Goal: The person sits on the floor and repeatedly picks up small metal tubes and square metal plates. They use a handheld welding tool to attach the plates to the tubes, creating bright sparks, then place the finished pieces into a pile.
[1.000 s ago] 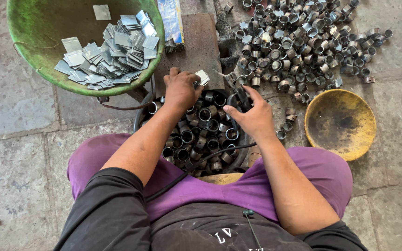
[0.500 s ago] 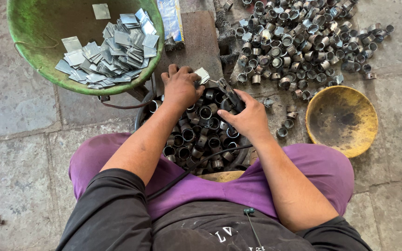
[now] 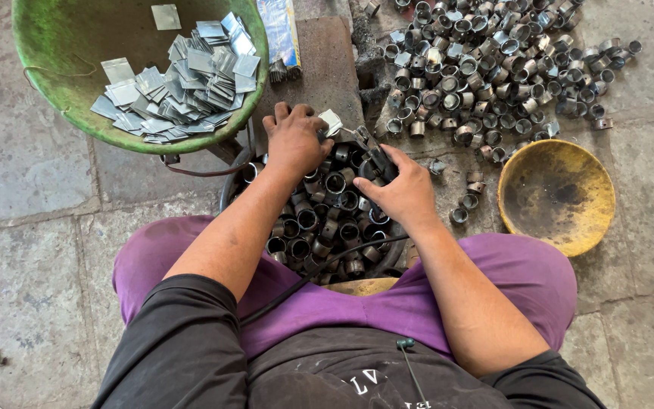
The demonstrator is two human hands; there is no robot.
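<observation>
I sit on the stone floor (image 3: 32,174) with my knees apart in purple trousers (image 3: 524,273); between them stands a dark round pan (image 3: 230,189) heaped with short metal rings (image 3: 319,227), and both my hands work at its far edge. My left hand (image 3: 294,141) lies palm down on the rings at the pan's rim, its fingers curled over; a small flat piece of sheet metal (image 3: 331,121) shows just beside its fingertips, touching them or very nearly, though I cannot tell whether the fingers truly pinch it. My right hand (image 3: 400,189) is closed about a dark tool (image 3: 376,157) that pokes out past my thumb towards the left hand; what sort of tool it is I cannot make out, since my fingers hide most of it.

Up to my left sits a wide green basin (image 3: 54,83) with a loose pile of cut metal squares (image 3: 183,76) against its near wall, and a few lying apart on its bare bottom. Beyond my right hand a great scatter of finished rings (image 3: 493,60) covers the floor; a few strays lie near the pan. To my right, well apart from the pan, rests a shallow yellow bowl (image 3: 555,195), stained dark in the middle. A thin black cord (image 3: 327,265) runs across my lap from the pan.
</observation>
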